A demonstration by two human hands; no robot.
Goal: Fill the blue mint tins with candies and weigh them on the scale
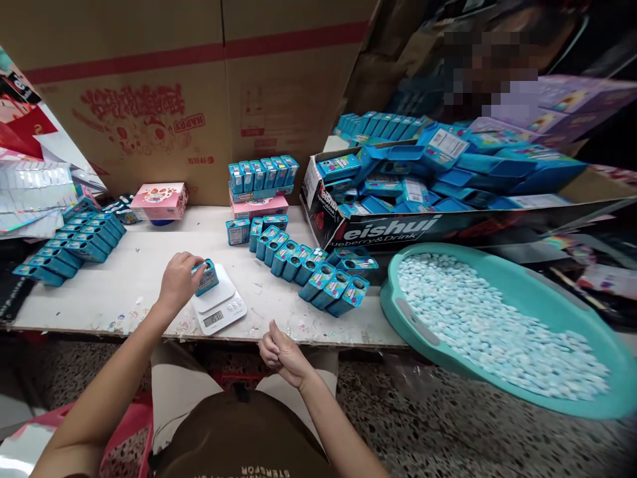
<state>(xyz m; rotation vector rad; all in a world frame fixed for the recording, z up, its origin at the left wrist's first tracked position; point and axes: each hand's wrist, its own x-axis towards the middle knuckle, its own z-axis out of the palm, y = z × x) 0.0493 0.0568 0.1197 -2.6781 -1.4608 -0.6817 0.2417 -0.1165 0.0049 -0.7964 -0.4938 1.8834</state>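
- While the left hand (pixel 180 279) has its fingers clamped on a blue tin (pixel 207 284), that tin stands on the white scale (pixel 222 307) — atop the counter (pixel 139 255).
- The right hand (pixel 281 353) is curled in by the front edge — contents hidden.
- Rightward lie open-topped tins (pixel 286 257), then the teal basin (pixel 438 355).

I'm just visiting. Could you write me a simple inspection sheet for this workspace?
Surface: white table, flecked with small scraps near the front edge.
Job's things: blue box on a scale; more blue boxes standing nearby; tub of pale pieces.
Clutter: open carton heaped with blue boxes.
Hands: left hand holds the box on the scale; right hand curled, contents unclear.
Cables: nothing seen.
Surroundings: cardboard behind; another person partly visible, upper right.
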